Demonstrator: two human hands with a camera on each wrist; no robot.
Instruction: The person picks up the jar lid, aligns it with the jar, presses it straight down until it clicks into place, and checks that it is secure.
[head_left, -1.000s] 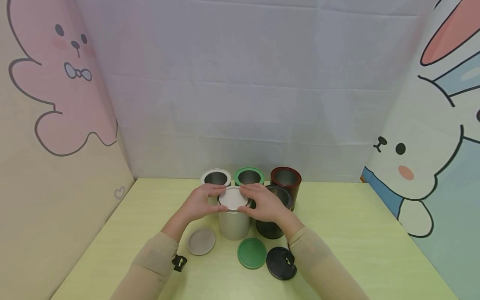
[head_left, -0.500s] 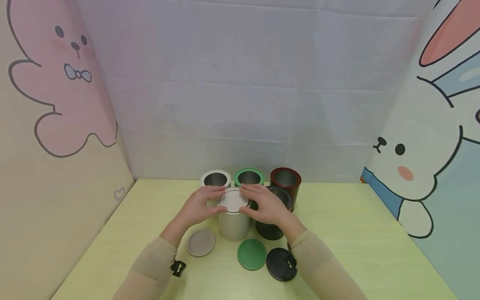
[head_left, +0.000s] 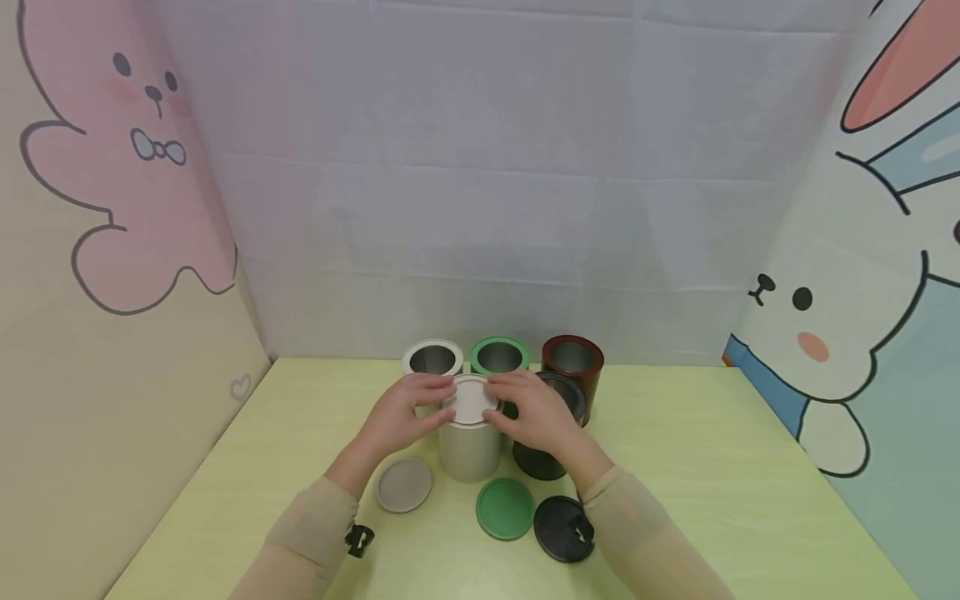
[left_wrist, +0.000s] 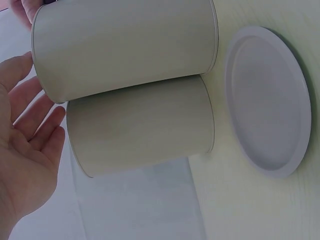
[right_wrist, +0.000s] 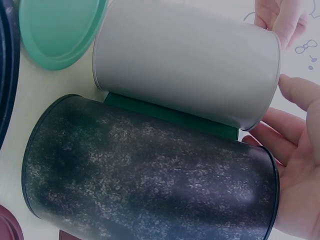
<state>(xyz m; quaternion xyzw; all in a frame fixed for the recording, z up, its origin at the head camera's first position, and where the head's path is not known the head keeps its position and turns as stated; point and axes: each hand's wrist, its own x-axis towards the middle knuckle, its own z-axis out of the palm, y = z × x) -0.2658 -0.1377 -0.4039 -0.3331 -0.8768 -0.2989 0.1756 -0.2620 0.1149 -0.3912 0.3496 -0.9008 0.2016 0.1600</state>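
A pale grey-white can (head_left: 470, 454) stands upright in the middle, with a white lid (head_left: 469, 398) on its top. My left hand (head_left: 405, 408) is at the left side of the lid, thumb on the near edge and fingers toward the far edge. Mirroring it, my right hand (head_left: 536, 412) has its fingertips at the right side of the rim. Both hands have loosely extended fingers; in the left wrist view the lower fingers hang beside the can's rim. Right of this can is a mottled black can (right_wrist: 150, 165), partly covered by my right hand in the head view.
Behind stand a white-rimmed can (head_left: 432, 343), a green-rimmed can (head_left: 498, 341) and a dark red can (head_left: 592, 387), all without lids. In front lie a light grey lid (head_left: 405, 485), a green lid (head_left: 505, 508) and a black lid (head_left: 558, 529). A dark red lid (right_wrist: 7, 225) shows partly.
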